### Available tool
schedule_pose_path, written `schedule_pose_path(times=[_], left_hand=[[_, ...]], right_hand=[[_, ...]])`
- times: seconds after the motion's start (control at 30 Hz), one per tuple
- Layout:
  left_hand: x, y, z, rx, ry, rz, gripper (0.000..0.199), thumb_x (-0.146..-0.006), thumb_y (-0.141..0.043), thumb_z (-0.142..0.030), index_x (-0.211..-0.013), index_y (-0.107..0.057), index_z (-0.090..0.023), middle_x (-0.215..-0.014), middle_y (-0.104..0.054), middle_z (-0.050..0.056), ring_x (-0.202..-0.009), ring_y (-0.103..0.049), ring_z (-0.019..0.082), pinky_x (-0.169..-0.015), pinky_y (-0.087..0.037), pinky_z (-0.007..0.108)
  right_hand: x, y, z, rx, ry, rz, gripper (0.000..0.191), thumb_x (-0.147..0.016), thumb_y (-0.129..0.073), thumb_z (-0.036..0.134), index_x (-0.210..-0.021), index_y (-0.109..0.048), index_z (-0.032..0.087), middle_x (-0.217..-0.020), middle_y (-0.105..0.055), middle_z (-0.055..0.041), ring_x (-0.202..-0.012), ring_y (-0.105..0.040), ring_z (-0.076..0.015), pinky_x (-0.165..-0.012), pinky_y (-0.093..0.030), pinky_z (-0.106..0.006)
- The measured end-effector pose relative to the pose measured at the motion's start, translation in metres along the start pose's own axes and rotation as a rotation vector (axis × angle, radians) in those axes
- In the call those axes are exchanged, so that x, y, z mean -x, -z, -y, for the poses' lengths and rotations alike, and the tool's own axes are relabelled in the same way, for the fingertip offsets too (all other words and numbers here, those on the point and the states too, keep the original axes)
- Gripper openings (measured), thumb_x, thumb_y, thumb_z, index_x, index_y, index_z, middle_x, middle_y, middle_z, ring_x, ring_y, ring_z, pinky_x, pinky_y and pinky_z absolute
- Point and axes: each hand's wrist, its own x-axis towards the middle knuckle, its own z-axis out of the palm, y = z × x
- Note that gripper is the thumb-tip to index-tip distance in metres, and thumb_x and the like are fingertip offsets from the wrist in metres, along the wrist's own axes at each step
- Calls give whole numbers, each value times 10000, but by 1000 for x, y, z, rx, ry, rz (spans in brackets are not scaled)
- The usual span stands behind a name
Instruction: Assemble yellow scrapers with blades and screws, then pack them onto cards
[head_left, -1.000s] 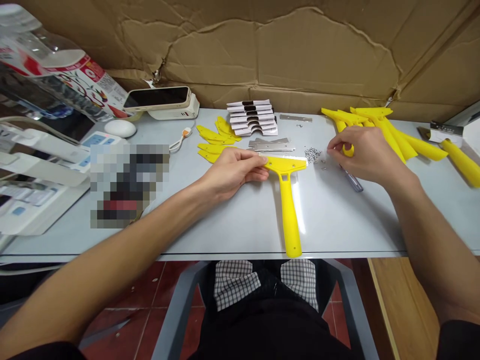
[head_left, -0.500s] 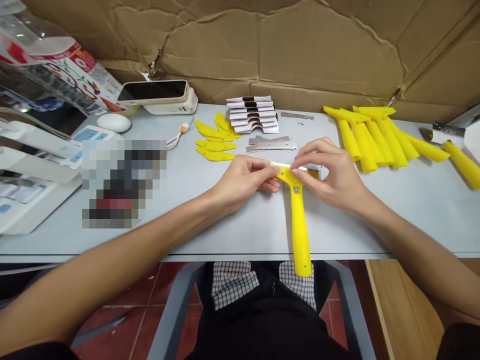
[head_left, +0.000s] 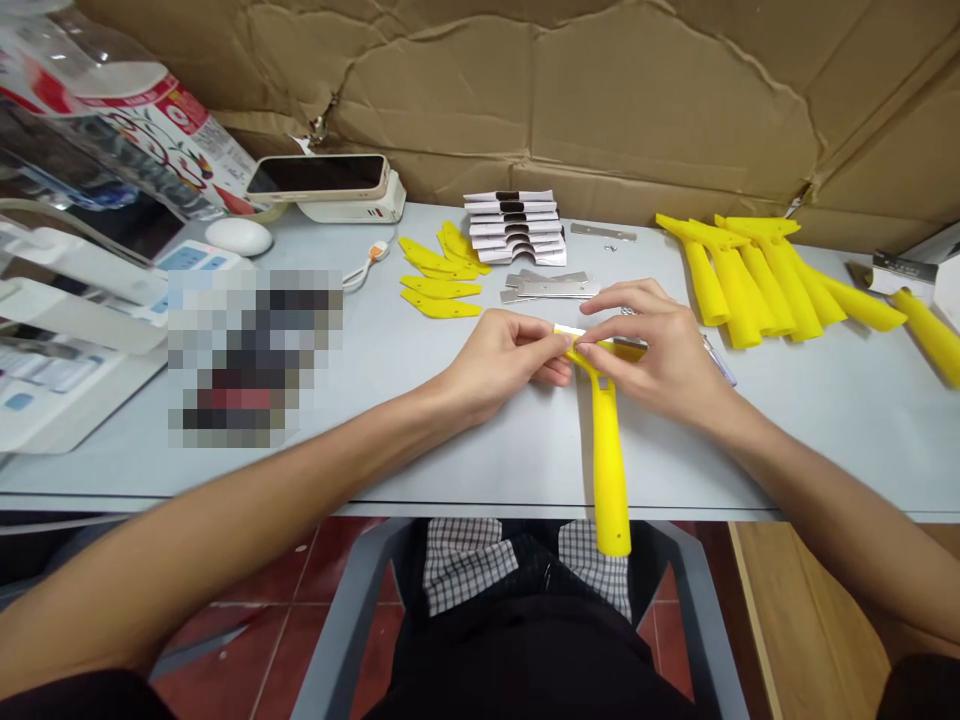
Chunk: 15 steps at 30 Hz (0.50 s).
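Note:
A yellow scraper [head_left: 611, 470] with a T-shaped head lies flat, its handle toward me and reaching past the table edge. My left hand [head_left: 502, 360] pinches the left end of its head between thumb and fingers. The thumb and forefinger of my right hand [head_left: 652, 345] are closed at the head, close to my left thumb; any small part between them is too hidden to name. A metal strip shows along the head's far edge. Partly behind my right hand lies a slim tool with a clear handle [head_left: 720, 362]. Loose metal blades [head_left: 551, 286] lie just beyond my hands.
Several yellow cover plates [head_left: 441, 288] and a stack of folded paper sleeves [head_left: 517, 230] lie farther back. More yellow scraper handles [head_left: 757, 285] are piled at right. A single blade [head_left: 604, 231] lies near the cardboard [head_left: 660, 100]. At left are a phone [head_left: 322, 176], mouse [head_left: 238, 236] and bottle [head_left: 180, 130].
My right fingertips have shifted left along the scraper head, close to my left thumb. The clear-handled tool now shows beside my right hand. The whole view has moved slightly.

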Motion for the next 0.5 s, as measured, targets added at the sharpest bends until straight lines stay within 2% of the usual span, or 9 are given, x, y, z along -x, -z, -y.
schedule_pose_path(times=[0.23,0.5], left_hand=[[-2,2,1,-17,14,-10,239,-825,-908,-335,-760,-808,-127,-715,-766,51,-659,-716,135,-753,-633,284],[0,1,-1,-15,6,-7,230,-828,-897,-342,-766,-824,-133,-730,-772,57,-675,-718,140,-757,-629,282]], right_hand=[[0,1,0,14,10,-8,199,-978,-658,187,-947,-848,237,-1164,-815,-88,-1124,-710,-305,-960,-531,-509],[2,7,1,32,90,74,436,-863,-577,34,-1069,-847,308,-1254,-775,-63,-1180,-682,-310,-970,-505,-525]])
